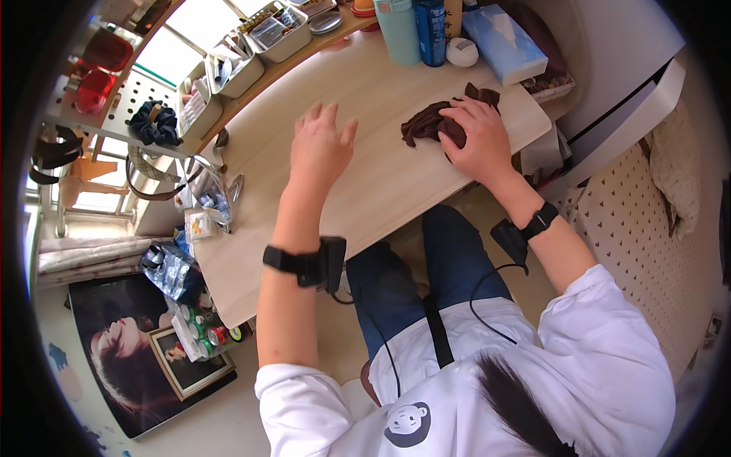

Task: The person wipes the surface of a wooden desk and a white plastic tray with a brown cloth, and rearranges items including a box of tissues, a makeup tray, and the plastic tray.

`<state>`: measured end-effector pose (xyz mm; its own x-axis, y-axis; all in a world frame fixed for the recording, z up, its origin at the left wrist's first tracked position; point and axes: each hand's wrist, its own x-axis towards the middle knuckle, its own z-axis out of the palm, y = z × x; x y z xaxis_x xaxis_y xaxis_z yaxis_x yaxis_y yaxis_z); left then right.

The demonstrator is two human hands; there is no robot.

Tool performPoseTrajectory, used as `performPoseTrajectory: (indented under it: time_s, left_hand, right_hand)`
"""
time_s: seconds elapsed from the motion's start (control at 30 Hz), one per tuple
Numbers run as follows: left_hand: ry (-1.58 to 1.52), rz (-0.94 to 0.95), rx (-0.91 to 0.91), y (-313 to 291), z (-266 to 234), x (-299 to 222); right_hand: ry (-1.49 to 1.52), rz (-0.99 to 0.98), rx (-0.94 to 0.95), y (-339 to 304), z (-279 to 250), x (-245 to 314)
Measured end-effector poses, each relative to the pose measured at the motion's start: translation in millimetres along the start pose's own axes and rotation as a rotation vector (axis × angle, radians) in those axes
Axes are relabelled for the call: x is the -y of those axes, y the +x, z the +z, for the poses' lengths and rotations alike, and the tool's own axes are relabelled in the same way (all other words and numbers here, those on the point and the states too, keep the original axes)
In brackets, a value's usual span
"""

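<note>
A crumpled dark brown cloth [425, 125] lies on the light wooden desk [373, 171], toward its right end. My right hand [486, 143] is on the cloth, fingers curled over it and gripping part of it; the hand hides some of the folds. My left hand [321, 146] is over the middle of the desk with nothing in it. Its fingers are apart and point to the far side. Whether it touches the desktop I cannot tell.
Behind the cloth stand a mint tumbler [398, 34], a blue bottle [431, 34], a round white container [462, 52] and a blue tissue pack [504, 44]. Bins of small items [278, 34] line a far shelf. A clear bag [213, 199] sits at the desk's left edge.
</note>
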<state>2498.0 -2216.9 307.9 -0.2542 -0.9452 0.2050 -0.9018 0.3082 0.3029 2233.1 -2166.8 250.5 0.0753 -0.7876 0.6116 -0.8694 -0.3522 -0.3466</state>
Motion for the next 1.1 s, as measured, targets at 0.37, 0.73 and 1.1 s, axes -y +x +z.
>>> performPoseTrajectory:
  time_s: [0.37, 0.73, 1.1]
  left_hand:
    - [0.316, -0.129, 0.026, 193.2, 92.8, -19.5]
    - [0.345, -0.1, 0.106, 222.2, 101.3, 46.2]
    - [0.04, 0.214, 0.08, 105.3, 48.2, -3.7]
  right_hand:
    - [0.075, 0.098, -0.025, 1.8, -5.2, -6.2]
    - [0.136, 0.116, 0.005, 3.4, -7.2, 0.4]
    - [0.104, 0.112, -0.031, -0.5, -6.8, -1.1]
